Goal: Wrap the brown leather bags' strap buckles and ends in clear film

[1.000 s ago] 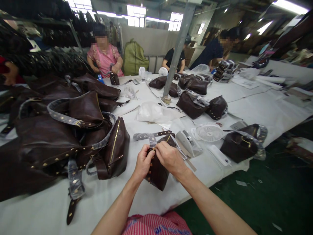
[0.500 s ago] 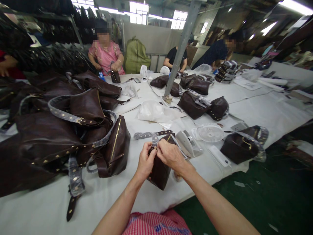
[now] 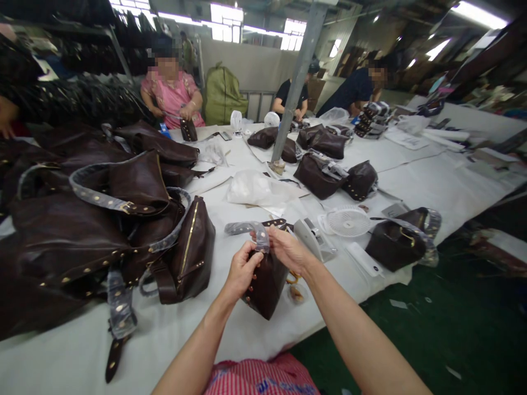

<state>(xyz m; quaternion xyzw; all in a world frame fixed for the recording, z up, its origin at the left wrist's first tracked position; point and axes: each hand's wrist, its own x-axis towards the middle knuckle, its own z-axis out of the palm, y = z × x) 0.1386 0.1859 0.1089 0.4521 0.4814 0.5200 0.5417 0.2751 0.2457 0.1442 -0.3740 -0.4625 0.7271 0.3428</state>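
Observation:
A dark brown leather bag (image 3: 267, 288) with gold studs along its edge stands on the white-covered table right in front of me. My left hand (image 3: 246, 271) grips the top of the bag at its studded edge. My right hand (image 3: 288, 250) sits above the bag, pinching a strap wrapped in clear plastic (image 3: 260, 237) that runs off to the left. To the right of the bag lies a small clear packet (image 3: 297, 293) with gold-coloured hardware near it.
A heap of brown leather bags (image 3: 69, 236) fills the left of the table. A tape dispenser (image 3: 313, 238), a white desk fan (image 3: 343, 221) and a white plastic bag (image 3: 251, 187) stand close by. Co-workers (image 3: 171, 90) handle bags farther along, past a steel post (image 3: 294, 82).
My hands have moved apart, with the right one shifting up onto the wrapped strap. The small packet and gold hardware now show clearly beside the bag. The view has shifted slightly.

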